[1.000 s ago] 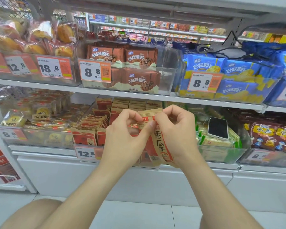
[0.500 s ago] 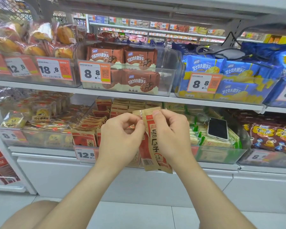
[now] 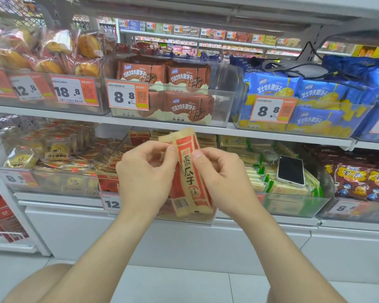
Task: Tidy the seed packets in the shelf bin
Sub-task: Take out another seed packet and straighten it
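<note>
Seed packets (image 3: 189, 171): a small bundle, at least two, red-and-tan. They are held in the air between both hands, in front of the shelf bin (image 3: 164, 216) and not yet in it. The exact count is hidden by the fingers.

Long axis: near upright, with the top end leaning a little toward the left hand. The printed face is toward the camera and the barcode end points down.

Left hand (image 3: 144, 173): fingers curled, thumb and fingertips pinching the bundle's upper left edge.

Right hand (image 3: 223, 178): fingers curled, thumb pressed on the front face near the right edge, the other fingers behind. Both hands are clamped on the same bundle, level with each other, neither one nearer to it.

Bin position: directly beyond and slightly below the hands. The stocked packets (image 3: 109, 169) stand in rows to the left of the left hand, and more show just above the knuckles at the back. The front stretch of the bin lies behind the hands and its filling cannot be judged.

Judgement: the step in hand is squaring the bundle's edges. The next move is forward and down. The bundle's upright axis already roughly matches the standing rows, so little turning should be needed.

Right of the right hand: a phone (image 3: 291, 170) lies on green packs in the neighbouring bin, well apart.
</note>
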The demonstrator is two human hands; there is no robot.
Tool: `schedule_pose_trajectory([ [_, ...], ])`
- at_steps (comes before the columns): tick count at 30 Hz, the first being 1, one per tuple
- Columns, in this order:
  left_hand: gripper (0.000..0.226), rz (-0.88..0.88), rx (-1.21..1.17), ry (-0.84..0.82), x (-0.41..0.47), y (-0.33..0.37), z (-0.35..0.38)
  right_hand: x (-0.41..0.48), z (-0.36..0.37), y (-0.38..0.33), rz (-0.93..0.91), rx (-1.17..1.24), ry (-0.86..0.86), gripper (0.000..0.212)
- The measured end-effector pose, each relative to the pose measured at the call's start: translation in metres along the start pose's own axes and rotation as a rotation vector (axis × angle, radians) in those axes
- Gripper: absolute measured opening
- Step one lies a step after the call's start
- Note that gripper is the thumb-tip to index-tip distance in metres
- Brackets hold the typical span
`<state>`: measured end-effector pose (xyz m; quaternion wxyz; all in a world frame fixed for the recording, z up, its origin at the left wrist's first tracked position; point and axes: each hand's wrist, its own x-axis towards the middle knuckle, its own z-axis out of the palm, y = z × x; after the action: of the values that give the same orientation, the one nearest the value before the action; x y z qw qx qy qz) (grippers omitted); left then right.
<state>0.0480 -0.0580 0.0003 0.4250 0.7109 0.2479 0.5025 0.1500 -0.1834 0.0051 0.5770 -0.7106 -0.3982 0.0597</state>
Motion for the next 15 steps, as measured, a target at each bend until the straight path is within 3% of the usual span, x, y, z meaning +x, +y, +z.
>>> schedule_pose_trajectory([
  [4,0.019,-0.094,0.079,0.131,0.014,-0.006,-0.009,-0.001,-0.001,0.002,0.104,-0.122,-0.171,0.025],
  [7,0.027,-0.127,0.098,0.119,0.018,-0.01,-0.011,-0.002,0.003,0.002,0.124,-0.193,-0.19,0.024],
  [11,0.04,-0.237,0.127,-0.095,0.011,-0.013,-0.006,-0.001,0.004,-0.004,0.215,-0.069,-0.077,0.017],
  [15,0.054,-0.425,-0.069,-0.424,-0.001,-0.008,0.0,0.002,0.002,-0.005,0.193,-0.149,0.107,0.023],
])
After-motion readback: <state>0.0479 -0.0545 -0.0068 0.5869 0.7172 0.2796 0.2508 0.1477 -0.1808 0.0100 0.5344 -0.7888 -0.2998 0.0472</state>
